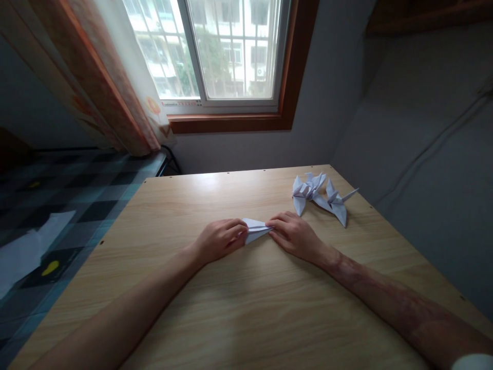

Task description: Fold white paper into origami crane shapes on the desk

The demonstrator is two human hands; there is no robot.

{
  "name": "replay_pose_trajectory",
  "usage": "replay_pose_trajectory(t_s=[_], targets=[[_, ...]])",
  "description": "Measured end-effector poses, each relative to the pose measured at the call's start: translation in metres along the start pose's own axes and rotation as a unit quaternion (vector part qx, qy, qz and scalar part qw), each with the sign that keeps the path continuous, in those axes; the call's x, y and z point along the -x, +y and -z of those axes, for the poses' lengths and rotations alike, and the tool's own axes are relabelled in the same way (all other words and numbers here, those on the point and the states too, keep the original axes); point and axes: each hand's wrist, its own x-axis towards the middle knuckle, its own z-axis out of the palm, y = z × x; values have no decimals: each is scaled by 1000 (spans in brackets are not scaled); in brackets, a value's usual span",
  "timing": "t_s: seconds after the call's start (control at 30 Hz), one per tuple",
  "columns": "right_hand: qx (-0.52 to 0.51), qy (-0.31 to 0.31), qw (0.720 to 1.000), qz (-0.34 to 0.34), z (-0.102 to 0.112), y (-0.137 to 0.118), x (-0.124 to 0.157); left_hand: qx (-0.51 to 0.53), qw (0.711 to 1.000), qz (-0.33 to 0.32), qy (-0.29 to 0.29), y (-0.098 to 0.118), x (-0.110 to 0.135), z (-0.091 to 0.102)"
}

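A folded piece of white paper (256,231) lies on the wooden table between my two hands, its narrow tip pointing right. My left hand (223,238) closes on its wider left end, fingers curled over the edge. At the right tip, my right hand (290,232) pinches the paper between thumb and fingers. A crease or slit runs lengthwise along the paper's middle. Parts of both ends are hidden under my fingers. Just beyond my right hand sit several folded white paper cranes (308,191), bunched together with wings spread.
The light wood table (185,303) reaches toward the wall under a window (234,56). To the left is a bed with a checked cover (88,172) and loose white sheets of paper (29,252). A patterned curtain (115,77) hangs beside the window.
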Motion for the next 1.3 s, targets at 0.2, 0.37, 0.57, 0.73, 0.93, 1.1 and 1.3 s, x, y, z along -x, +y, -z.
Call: replay_pose_trajectory(t_s=[0.2, 0.37, 0.57, 0.73, 0.93, 1.1, 1.3], targets=[[17, 39, 999, -8, -1, 2, 0, 27, 998, 52, 26, 0, -1, 3], [22, 68, 997, -20, -2, 4, 1, 20, 999, 34, 33, 2, -3, 4], [30, 84, 996, -25, -2, 2, 2, 12, 997, 25, 70, 2, -4, 6], [33, 82, 996, -31, -2, 2, 2, 15, 996, -3, 90, 2, -3, 6], [9, 81, 997, -13, -2, 2, 2, -14, 995, -8, 96, 0, -2, 4], [23, 63, 998, 15, -1, 3, 3, 13, 996, -13, 92, 2, -2, 7], [26, 85, 996, 20, -2, 3, 5, 23, 996, -11, 84, 3, -3, 3]])
